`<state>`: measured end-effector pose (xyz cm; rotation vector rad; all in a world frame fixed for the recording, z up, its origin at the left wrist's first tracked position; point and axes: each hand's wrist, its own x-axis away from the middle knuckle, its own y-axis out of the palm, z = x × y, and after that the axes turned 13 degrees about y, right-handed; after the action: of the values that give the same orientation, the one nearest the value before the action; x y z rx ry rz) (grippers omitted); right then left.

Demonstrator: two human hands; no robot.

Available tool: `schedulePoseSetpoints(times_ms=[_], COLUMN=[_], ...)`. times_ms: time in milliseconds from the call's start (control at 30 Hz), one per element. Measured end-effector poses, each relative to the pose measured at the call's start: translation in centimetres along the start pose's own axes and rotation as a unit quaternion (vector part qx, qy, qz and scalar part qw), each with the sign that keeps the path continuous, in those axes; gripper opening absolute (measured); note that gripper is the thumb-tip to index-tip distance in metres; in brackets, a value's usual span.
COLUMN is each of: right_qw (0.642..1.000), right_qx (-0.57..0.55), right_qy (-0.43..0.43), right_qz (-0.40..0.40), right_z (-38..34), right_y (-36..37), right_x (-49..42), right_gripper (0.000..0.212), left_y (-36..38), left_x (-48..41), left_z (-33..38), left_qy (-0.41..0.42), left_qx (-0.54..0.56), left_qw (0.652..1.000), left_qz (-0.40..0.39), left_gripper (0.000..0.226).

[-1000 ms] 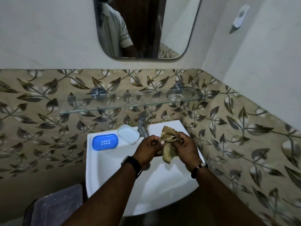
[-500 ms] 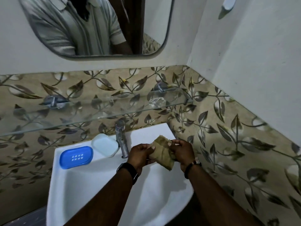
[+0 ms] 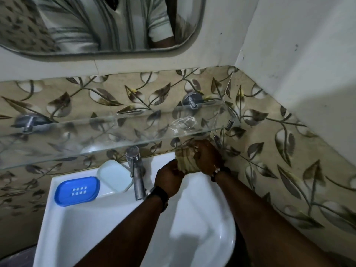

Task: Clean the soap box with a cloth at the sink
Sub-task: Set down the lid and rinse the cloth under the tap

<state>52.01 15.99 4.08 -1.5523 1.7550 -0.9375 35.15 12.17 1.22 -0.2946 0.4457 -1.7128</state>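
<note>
A tan cloth point(image 3: 186, 160) is bunched between both hands over the back right of the white sink point(image 3: 81, 234). My left hand point(image 3: 168, 177) grips its lower end and my right hand point(image 3: 207, 158) grips its upper end, just under the glass shelf. The blue soap box tray point(image 3: 77, 190) lies on the sink's back left ledge. Its pale lid point(image 3: 115, 175) rests beside it, next to the tap. Neither hand touches the soap box.
A chrome tap point(image 3: 135, 170) stands at the back of the sink between the lid and my hands. A glass shelf point(image 3: 107, 135) on chrome brackets juts out above it. A mirror point(image 3: 100, 24) hangs higher. Leaf-patterned tiles line the corner walls on the right.
The view has moved closer and lower toward the sink. Both hands with the cloth have shifted toward the back right corner, with the right hand now higher than the left.
</note>
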Motion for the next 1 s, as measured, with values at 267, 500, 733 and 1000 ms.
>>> schedulePoseSetpoints(times_ms=[267, 500, 733, 1000], right_qw=[0.955, 0.946, 0.947, 0.962], right_qx=[0.270, 0.305, 0.299, 0.271], right_qy=[-0.104, -0.046, -0.039, -0.020], right_qz=[-0.058, -0.101, -0.112, -0.003], right_z=[4.1, 5.9, 5.1, 2.7], right_y=[4.6, 6.0, 5.2, 1.9], right_x=[1.9, 2.0, 2.3, 5.2], right_gripper=[0.063, 0.074, 0.073, 0.069], left_y=[1.4, 2.2, 1.7, 0.2], left_x=[-0.8, -1.0, -1.9, -0.5], left_z=[-0.5, -2.0, -1.5, 0.3], left_qy=[0.248, 0.216, 0.193, 0.247], left_qx=[-0.352, -0.390, -0.394, -0.337], left_qw=[0.894, 0.878, 0.875, 0.896], left_qz=[-0.122, -0.172, -0.206, -0.149], left_gripper=[0.054, 0.060, 0.063, 0.049])
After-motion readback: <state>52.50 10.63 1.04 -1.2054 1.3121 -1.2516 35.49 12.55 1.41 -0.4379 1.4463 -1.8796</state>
